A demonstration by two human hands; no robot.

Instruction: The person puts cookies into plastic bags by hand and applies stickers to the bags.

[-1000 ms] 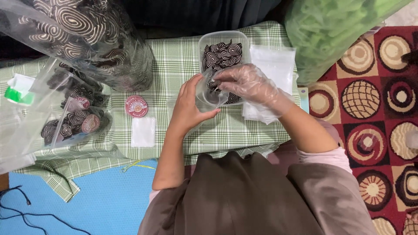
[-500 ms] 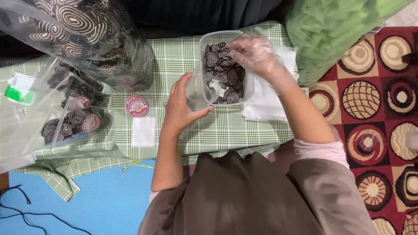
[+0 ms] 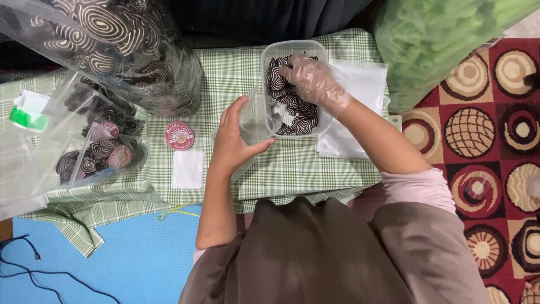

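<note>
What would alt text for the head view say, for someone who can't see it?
Seen from above, a gloved right hand reaches into a clear tub of brown-and-white swirl cookies, while the bare left hand holds a small clear bag beside it on a green checked cloth.

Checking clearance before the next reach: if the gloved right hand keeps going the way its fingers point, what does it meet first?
Probably the dark swirl-patterned cookies in the clear plastic tub; the right hand already hovers over or touches them, depth unclear.

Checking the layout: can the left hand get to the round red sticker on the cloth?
Probably yes: the left hand holds a clear pouch, but the round red sticker lies uncovered on the checked cloth just beside it.
</note>
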